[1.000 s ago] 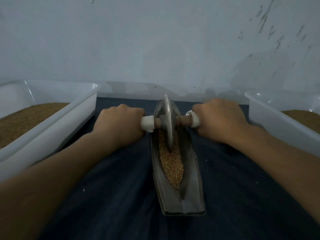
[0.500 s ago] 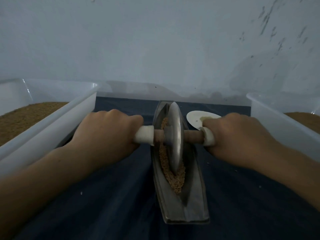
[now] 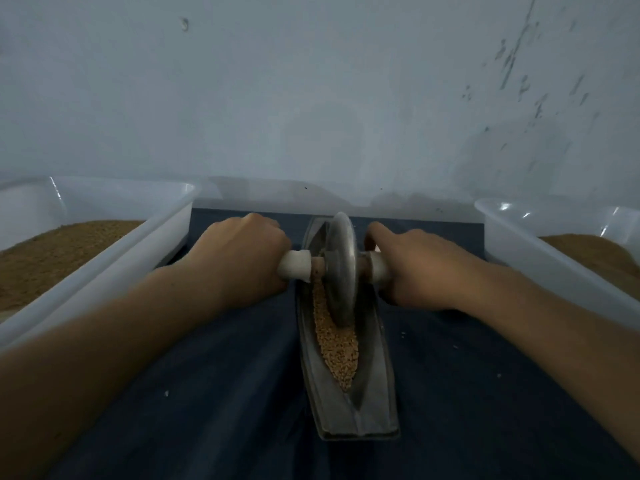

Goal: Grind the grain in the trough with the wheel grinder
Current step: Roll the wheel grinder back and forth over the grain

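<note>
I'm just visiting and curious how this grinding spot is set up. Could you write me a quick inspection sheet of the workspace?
Surface: dark blue cloth, a few pale specks on it.
Job's things: metal trough lies lengthwise on the cloth; grain in its groove; wheel grinder stands on the grain.
Clutter: left tub and right tub, both holding brown granular material.
Hands: left hand and right hand each grip a grinder handle.
Cables: nothing seen.
Surroundings: pale, stained wall behind.

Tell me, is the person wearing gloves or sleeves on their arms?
No gloves, no sleeves in view. The left hand and right hand are bare, and the left arm and right arm are bare up to the picture's edge. No ring, watch or bracelet shows.
</note>
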Demonstrator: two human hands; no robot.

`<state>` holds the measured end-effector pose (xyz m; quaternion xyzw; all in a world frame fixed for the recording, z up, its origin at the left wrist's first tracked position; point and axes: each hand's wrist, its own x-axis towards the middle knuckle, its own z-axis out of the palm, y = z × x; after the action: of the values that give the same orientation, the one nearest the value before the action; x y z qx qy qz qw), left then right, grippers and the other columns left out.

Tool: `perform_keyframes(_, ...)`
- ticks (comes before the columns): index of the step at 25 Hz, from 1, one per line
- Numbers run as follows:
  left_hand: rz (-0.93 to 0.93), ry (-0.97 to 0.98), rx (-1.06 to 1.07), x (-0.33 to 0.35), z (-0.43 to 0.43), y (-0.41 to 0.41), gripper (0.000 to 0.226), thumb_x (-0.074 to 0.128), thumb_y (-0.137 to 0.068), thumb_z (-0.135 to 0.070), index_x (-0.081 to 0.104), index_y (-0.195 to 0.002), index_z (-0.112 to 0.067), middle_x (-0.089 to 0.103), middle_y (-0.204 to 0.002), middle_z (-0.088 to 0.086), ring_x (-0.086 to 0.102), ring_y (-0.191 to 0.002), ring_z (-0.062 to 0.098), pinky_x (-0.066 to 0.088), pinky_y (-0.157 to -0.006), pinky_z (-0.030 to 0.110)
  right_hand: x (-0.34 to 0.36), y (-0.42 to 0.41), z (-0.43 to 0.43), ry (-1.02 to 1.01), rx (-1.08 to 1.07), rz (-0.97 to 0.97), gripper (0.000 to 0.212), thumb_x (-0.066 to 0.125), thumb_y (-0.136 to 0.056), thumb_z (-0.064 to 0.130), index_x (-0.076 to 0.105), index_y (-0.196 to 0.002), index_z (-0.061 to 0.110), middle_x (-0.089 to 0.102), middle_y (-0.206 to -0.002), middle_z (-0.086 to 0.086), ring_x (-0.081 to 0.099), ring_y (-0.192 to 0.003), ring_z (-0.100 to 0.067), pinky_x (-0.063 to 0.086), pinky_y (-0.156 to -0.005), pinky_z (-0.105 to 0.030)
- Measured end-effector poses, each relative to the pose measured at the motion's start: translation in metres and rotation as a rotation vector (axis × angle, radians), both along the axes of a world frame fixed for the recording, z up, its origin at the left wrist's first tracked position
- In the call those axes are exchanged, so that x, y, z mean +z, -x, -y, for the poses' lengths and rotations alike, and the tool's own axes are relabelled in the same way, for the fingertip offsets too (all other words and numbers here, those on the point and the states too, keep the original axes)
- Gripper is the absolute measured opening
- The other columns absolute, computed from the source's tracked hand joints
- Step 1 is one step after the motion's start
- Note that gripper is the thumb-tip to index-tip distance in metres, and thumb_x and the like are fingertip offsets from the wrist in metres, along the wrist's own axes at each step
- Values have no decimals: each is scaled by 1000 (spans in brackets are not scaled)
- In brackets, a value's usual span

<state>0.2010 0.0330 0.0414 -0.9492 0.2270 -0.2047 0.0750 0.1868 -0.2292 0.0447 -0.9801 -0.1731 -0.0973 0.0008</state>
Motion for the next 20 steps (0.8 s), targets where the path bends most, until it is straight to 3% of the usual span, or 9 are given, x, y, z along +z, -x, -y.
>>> perform_keyframes(2, -15, -32, -30, 6, -7, 8, 18, 61, -80, -45, 48, -77, -33, 54, -83, -8, 60, -76, 18, 45, -61, 32, -1, 14, 9, -28, -39, -15, 39, 71, -76, 40, 39, -98, 40, 49, -78, 14, 49, -67, -4, 33, -49, -30)
perform_keyframes(7, -10, 6, 47, 0, -22, 15, 21, 62, -84, -48, 44, -88, -37, 44, -70, -12, 45, -60, 10, 29, -50, 27, -4, 22, 11, 30, -118, 74, 29, 65, -70, 47, 43, -88, 42, 50, -68, 13, 45, -58, -2, 29, -47, -26)
perform_keyframes(12, 21, -37, 77, -3, 0, 5, 17, 59, -83, -48, 48, -88, -36, 43, -74, -8, 43, -64, 18, 39, -58, 33, 2, 6, 4, 96, -99, 37, 24, 70, -75, 49, 49, -80, 39, 52, -73, 14, 47, -64, -3, 31, -49, -27)
perform_keyframes(15, -3, -52, 47, -5, 17, 1, 15, 60, -85, -45, 56, -96, -35, 36, -73, -9, 42, -65, 17, 36, -58, 34, 1, 9, 0, 86, -29, 85, 25, 69, -80, 43, 44, -77, 39, 48, -70, 14, 42, -62, -1, 28, -48, -28)
perform_keyframes(20, -19, -27, 40, -10, -1, 11, 21, 58, -84, -47, 38, -81, -39, 33, -68, -12, 35, -58, 13, 33, -56, 31, 1, 27, 9, 95, -8, 168, 25, 66, -81, 45, 43, -81, 38, 43, -67, 15, 40, -58, -1, 25, -47, -27)
